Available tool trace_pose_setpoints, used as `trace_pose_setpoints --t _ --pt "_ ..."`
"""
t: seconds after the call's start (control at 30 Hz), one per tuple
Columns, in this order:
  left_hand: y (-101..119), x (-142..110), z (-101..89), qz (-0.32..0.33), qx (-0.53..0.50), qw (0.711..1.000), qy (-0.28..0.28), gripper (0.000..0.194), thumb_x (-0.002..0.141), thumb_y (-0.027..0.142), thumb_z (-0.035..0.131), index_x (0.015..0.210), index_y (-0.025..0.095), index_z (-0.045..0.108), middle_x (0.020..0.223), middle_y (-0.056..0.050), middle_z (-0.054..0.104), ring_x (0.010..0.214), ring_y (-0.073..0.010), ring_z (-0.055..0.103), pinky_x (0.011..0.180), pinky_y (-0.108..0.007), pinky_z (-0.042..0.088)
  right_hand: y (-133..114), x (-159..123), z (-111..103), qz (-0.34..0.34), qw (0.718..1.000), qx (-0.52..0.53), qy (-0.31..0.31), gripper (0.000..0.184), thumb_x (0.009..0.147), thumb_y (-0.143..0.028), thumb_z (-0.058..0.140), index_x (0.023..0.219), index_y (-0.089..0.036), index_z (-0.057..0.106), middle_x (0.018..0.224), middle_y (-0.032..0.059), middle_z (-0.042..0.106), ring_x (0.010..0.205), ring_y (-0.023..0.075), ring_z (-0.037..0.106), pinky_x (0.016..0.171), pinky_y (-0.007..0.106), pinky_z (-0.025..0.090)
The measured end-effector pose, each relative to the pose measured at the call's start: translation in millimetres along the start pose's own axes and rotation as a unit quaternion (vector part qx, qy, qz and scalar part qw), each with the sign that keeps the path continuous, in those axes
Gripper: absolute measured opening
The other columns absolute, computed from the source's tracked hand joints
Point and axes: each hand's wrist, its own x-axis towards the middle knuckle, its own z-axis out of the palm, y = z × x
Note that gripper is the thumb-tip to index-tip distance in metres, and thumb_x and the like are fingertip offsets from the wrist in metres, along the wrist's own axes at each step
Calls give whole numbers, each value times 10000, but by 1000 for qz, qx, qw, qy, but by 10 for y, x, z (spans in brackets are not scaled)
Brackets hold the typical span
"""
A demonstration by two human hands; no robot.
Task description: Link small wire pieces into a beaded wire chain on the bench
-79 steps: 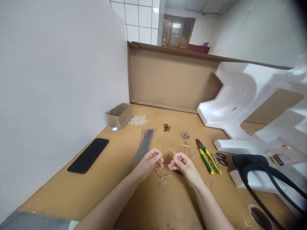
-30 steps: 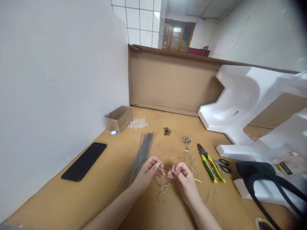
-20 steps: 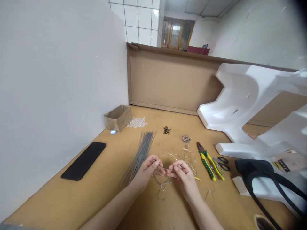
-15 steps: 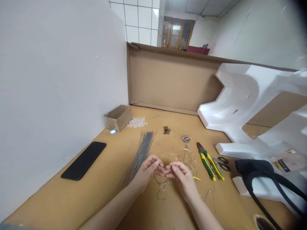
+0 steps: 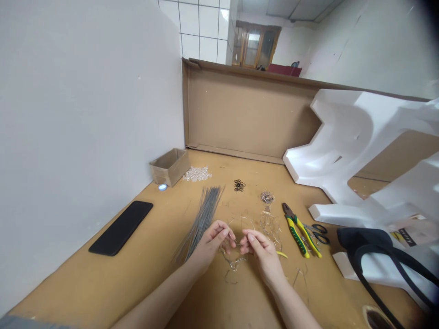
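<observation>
My left hand (image 5: pixel 216 240) is closed in a pinch, thumb against forefinger, on what looks like a thin wire. Facing it across a small gap, my right hand (image 5: pixel 259 246) pinches with thumb and forefinger too. The wire between them is too fine to follow clearly. Below and behind the fingers lie bent wire pieces (image 5: pixel 233 264) on the table. A bundle of straight grey wires (image 5: pixel 205 214) lies just left of my left hand. More shaped wire frames (image 5: pixel 270 224) rest beyond my right hand.
Pliers with yellow-green handles (image 5: pixel 297 230) and black-handled scissors (image 5: pixel 319 234) lie at right, near white foam (image 5: pixel 329 183) and a black strap (image 5: pixel 363 242). Farther back are black rings (image 5: pixel 239 185), clear beads (image 5: pixel 198 173) and a small box (image 5: pixel 169 167). A black phone (image 5: pixel 121 228) lies left.
My hands have drawn slightly apart; their fingertips were nearly together before and now show a gap. The view has shifted a little. The objects on the table stay in place.
</observation>
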Motion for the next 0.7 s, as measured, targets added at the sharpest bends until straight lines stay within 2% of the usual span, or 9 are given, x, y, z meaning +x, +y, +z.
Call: trace_pose_setpoints --t 0.33,0.5,0.7 --pt "-7 0 16 -8 4 1000 0 221 797 362 538 790 182 411 627 42 581 491 -77 529 488 -212 433 21 -3 -14 -13 1000 -26 -1 249 808 -368 575 957 -184 650 726 19 632 587 125 580 598 266 444" --pt "4 2 24 -12 17 1000 2 250 779 381 559 788 181 409 699 7 618 543 -98 569 516 -228 448 3 -4 4 -7 1000 -16 7 261 788 -383 596 960 -198 658 710 14 634 567 123 572 586 268 446" --pt "-1 3 28 -7 19 1000 2 238 785 367 558 796 178 415 724 -5 626 605 -111 588 531 -231 462 -11 -1 37 -1 1000 29 -6 277 787 -391 595 965 -188 658 789 53 664 666 158 612 622 302 489"
